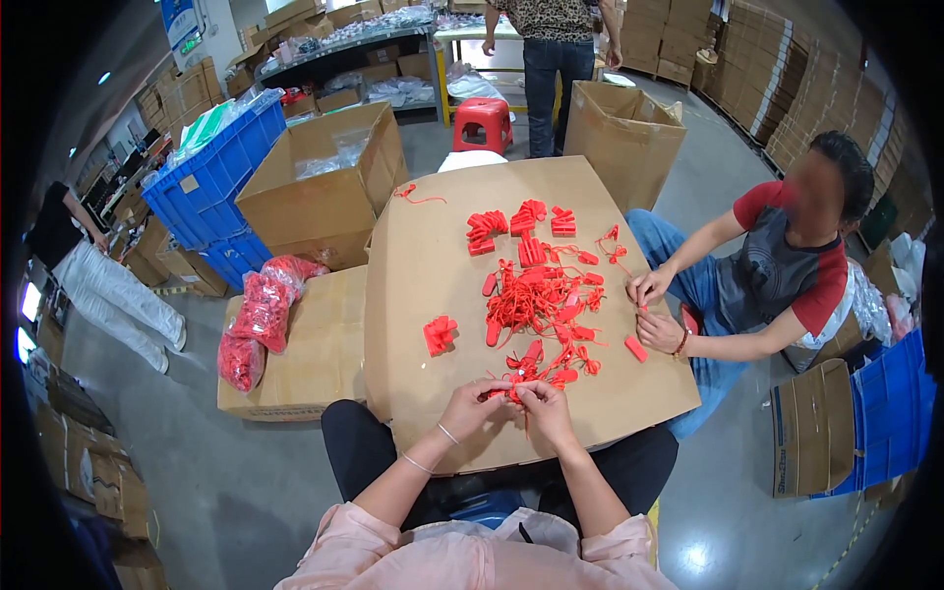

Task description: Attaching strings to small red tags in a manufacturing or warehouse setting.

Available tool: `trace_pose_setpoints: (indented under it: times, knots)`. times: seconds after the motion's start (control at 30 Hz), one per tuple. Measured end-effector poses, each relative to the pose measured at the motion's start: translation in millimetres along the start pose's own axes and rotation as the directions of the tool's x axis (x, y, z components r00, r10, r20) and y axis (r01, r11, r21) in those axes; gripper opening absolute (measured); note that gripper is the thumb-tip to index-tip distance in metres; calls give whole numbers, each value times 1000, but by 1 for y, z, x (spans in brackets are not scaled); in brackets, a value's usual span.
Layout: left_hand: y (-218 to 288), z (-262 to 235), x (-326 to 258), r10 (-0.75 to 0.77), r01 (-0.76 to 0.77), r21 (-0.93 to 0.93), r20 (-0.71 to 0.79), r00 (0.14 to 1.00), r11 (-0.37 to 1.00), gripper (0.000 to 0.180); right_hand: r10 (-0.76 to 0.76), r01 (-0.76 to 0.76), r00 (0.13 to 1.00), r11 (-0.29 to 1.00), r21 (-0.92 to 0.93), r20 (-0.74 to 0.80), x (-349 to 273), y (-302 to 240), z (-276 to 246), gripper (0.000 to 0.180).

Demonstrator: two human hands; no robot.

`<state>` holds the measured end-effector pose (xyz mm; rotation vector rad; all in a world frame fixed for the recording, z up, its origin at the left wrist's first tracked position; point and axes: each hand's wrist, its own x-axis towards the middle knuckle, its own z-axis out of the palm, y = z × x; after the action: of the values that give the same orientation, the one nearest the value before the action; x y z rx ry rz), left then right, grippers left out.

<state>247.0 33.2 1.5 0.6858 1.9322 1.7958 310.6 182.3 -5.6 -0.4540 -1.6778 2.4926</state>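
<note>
At the near edge of a cardboard-topped work surface (403, 285), my left hand (468, 409) and my right hand (548, 407) meet with fingers pinched. Between their fingertips is a small red piece with red cord (511, 395), mostly covered by the fingers. Just beyond lie loose red corded pieces (531, 364), leading to a tangled heap of red cords and oblong red pieces (521, 305). A little stack of red pieces (440, 335) stands left of the heap. Farther back sit neat rows of red pieces (486, 231).
Across the right edge, a seated co-worker's hands (657, 313) handle something small, near a single red piece (636, 348). Bags of red pieces (264, 310) rest on a carton (295, 379) at left. Open boxes (320, 197), blue crates (211, 192) and a red stool (483, 125) stand around.
</note>
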Motion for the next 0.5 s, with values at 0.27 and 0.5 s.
trace_pose_setpoints:
  times: [0.27,0.5]
  knots:
    - [29,-4,7,-165,142,-335,-42,985,931,23,47,125,957,822,-556,286,-5,12,1,24]
    - [47,-25,10,-52,-11,-301,-200,978,954,23,-293,360,932,693,-625,212,-5,17,5,21]
